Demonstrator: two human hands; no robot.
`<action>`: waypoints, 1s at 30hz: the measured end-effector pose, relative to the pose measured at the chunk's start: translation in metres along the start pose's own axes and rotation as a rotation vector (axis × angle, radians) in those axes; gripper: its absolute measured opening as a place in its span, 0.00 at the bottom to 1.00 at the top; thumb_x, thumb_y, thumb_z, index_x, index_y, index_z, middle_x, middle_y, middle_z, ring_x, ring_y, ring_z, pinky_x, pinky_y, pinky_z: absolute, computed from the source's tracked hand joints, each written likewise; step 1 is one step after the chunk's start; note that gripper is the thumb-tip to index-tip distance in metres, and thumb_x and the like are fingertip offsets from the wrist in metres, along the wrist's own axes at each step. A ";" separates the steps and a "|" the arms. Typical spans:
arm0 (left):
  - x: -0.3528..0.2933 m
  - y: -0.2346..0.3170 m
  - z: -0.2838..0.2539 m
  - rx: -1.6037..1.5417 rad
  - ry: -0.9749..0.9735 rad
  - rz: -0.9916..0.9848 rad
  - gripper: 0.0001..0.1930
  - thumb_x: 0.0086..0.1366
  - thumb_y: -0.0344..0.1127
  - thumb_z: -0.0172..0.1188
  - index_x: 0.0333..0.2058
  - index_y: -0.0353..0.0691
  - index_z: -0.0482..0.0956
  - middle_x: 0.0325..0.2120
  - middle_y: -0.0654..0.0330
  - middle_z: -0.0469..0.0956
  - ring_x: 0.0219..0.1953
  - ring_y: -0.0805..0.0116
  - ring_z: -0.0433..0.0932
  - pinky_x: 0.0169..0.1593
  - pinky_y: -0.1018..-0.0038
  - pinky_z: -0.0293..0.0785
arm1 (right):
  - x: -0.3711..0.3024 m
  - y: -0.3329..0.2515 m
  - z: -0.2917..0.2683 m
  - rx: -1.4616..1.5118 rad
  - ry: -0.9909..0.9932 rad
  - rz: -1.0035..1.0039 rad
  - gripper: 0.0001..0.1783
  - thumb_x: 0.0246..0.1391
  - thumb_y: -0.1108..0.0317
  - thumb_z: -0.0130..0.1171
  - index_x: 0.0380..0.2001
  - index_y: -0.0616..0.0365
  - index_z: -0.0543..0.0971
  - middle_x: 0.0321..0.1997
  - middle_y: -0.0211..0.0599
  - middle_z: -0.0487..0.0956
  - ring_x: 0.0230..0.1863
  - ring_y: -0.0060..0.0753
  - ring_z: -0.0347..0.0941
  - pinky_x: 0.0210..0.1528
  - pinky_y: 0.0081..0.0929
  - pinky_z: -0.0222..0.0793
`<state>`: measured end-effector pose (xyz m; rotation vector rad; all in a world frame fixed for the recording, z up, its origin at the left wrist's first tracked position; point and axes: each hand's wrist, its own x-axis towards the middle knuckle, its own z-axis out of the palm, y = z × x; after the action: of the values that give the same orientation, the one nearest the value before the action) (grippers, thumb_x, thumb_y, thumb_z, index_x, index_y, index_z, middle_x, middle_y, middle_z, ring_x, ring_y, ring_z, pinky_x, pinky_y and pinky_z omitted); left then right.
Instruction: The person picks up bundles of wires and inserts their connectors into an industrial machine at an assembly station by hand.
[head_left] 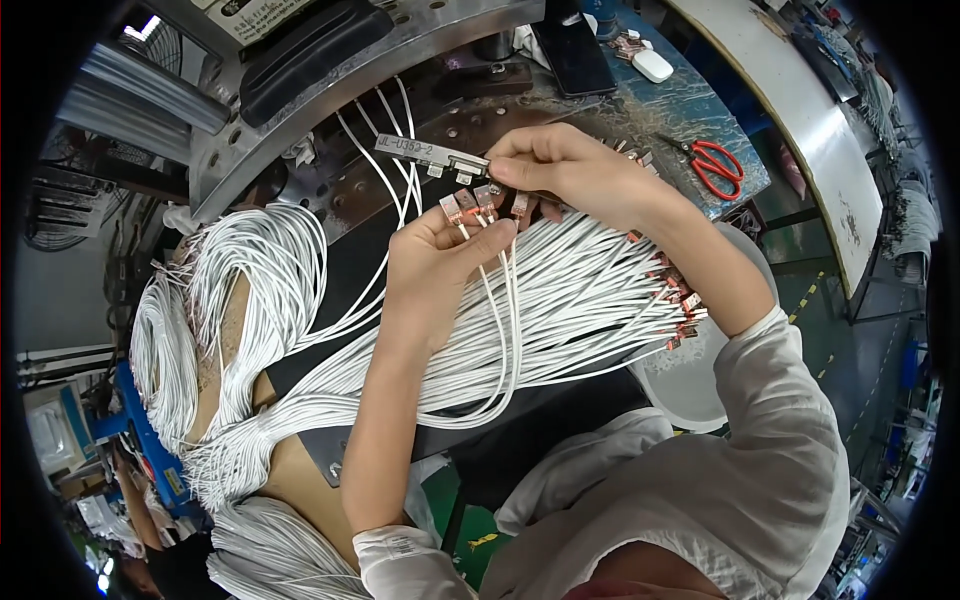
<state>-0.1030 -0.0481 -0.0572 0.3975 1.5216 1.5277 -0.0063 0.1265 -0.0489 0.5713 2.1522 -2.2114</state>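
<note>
Beyond the right fingers (535, 143), passage is afforded over blue tabletop (640, 110) between black phone (573, 55) and red-handled scissors (715, 170); below and right of the left fingers (488, 244), it is blocked by white cables (570, 290).

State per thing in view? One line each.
Left hand: closed on white cables near their plugs
Right hand: pinching metal bar
Metal bar: held by right end
White cables: bowed, plugs upward
Cable bundle: fanned out under the hands
Scissors: lying on bench, handles apart
Black slab: lying flat, face dark
</note>
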 end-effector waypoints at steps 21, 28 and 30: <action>-0.007 -0.003 -0.006 0.005 -0.092 -0.005 0.12 0.71 0.35 0.60 0.41 0.28 0.82 0.29 0.59 0.81 0.28 0.76 0.79 0.34 0.78 0.79 | 0.004 -0.001 -0.015 -0.131 -0.100 -0.088 0.17 0.53 0.76 0.69 0.46 0.65 0.79 0.39 0.33 0.84 0.37 0.16 0.78 0.38 0.17 0.74; -0.007 0.002 -0.009 -0.002 -0.106 -0.039 0.13 0.72 0.35 0.60 0.41 0.28 0.82 0.28 0.59 0.81 0.28 0.75 0.79 0.32 0.78 0.81 | 0.003 0.001 -0.012 -0.192 -0.102 -0.123 0.19 0.50 0.77 0.71 0.46 0.65 0.80 0.40 0.34 0.84 0.37 0.17 0.78 0.38 0.18 0.75; -0.009 0.001 -0.007 -0.026 -0.077 -0.029 0.13 0.71 0.36 0.60 0.39 0.29 0.82 0.26 0.59 0.80 0.27 0.75 0.79 0.31 0.78 0.81 | 0.000 -0.002 -0.011 -0.239 -0.125 -0.110 0.19 0.50 0.77 0.72 0.46 0.65 0.80 0.39 0.34 0.84 0.36 0.17 0.78 0.36 0.18 0.74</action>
<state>-0.1039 -0.0593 -0.0539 0.4133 1.4401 1.4918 -0.0045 0.1371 -0.0469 0.3042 2.3852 -1.9354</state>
